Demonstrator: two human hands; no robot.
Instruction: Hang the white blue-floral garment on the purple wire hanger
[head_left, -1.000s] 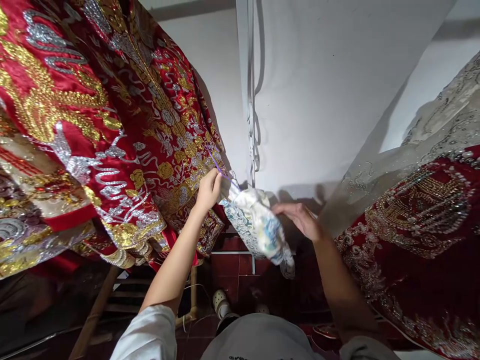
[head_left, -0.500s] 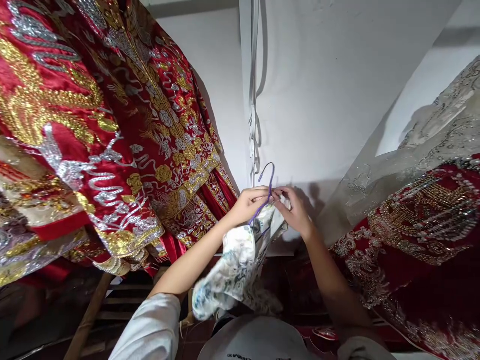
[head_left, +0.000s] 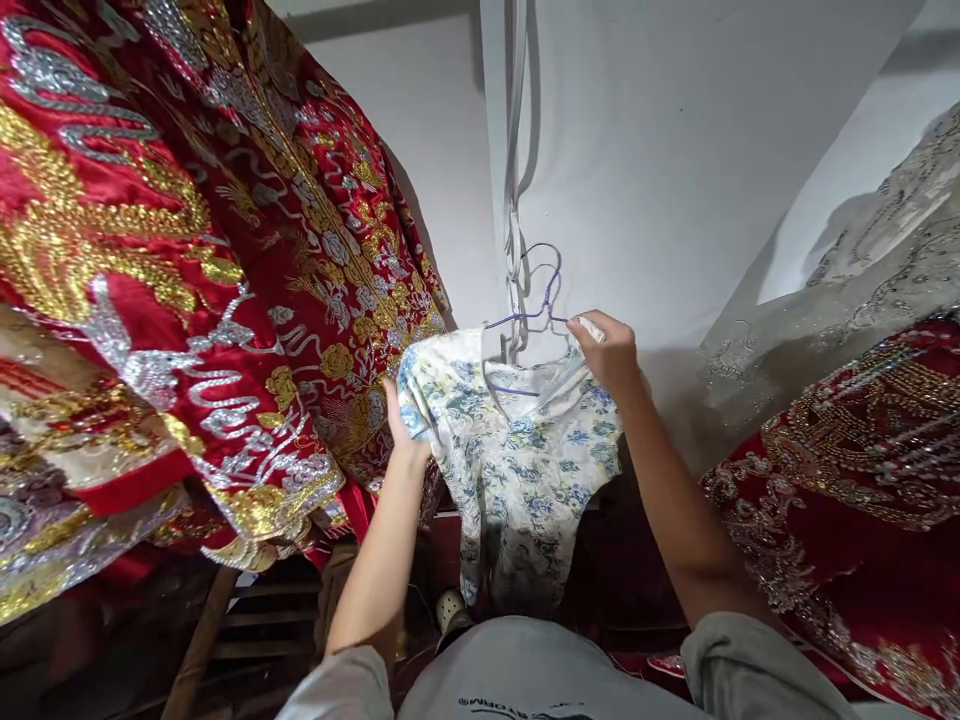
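Grey printed shirt: worn by the person, seen at the lower edge, nearest the camera.
Left hand: placed at the outer edge of the garment's left shoulder and sleeve, apparently so that the cloth is spread and supported; the fingers are hidden by fabric, so whether they are closed cannot be told.
White cotton-like garment with blue and yellow flowers: held up between both hands in front of the body, neckline uppermost, its lower part left to hang, probably so that its shoulders can be reached.
Right hand: closed in a pinch on the right shoulder of the garment, beside the hanger's arm, seemingly so that cloth and wire are steadied together.
Thin purple wire hanger: set inside the neckline, its lower bar seen through the opening, its hook left free above.
Red satin jacket with gold and silver embroidery: hung at the left.
Dark red beaded gown: placed at the right.
Pale wall: seen behind everything.
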